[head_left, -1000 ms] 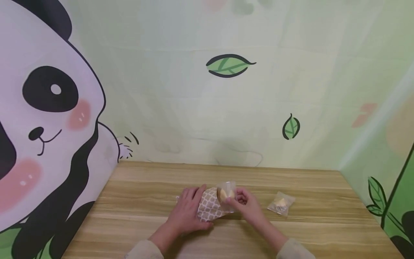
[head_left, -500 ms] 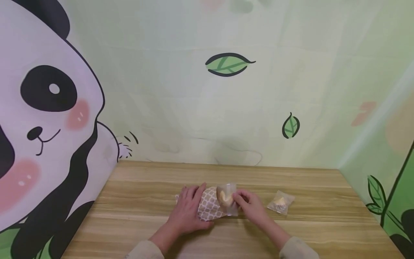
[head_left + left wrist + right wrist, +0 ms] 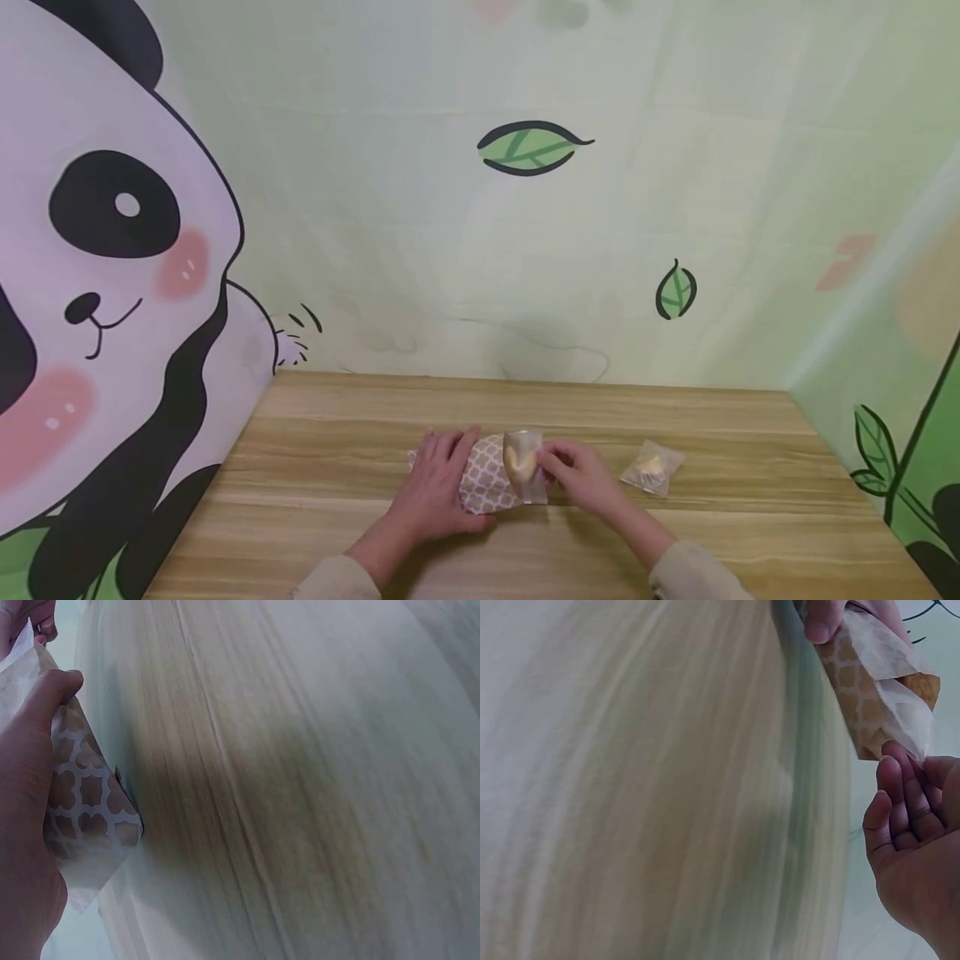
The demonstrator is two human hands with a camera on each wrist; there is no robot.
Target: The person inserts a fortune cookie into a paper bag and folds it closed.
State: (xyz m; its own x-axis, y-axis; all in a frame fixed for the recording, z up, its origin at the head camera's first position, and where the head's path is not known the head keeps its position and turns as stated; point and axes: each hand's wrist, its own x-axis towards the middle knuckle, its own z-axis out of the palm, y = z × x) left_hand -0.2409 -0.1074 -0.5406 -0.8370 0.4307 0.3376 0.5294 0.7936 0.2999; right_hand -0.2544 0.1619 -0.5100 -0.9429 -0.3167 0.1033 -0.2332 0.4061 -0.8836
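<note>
Now clear packet's [image 3: 524,463] edge in right hand's [image 3: 585,477] pinch, bag [image 3: 486,479] within left hand's [image 3: 431,486] grip

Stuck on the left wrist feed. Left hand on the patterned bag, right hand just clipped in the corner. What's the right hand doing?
Observer: In the right wrist view, the right hand pinches the end of a clear packet between thumb and fingers.
Operator: Packet fully inside?
Observer: No. In the head view, it sticks out past the open end of the patterned bag.
Operator: Anything else outside my frame?
Observer: Yes, a second packet lies on the table to the right of the right hand, not touching it.
</note>
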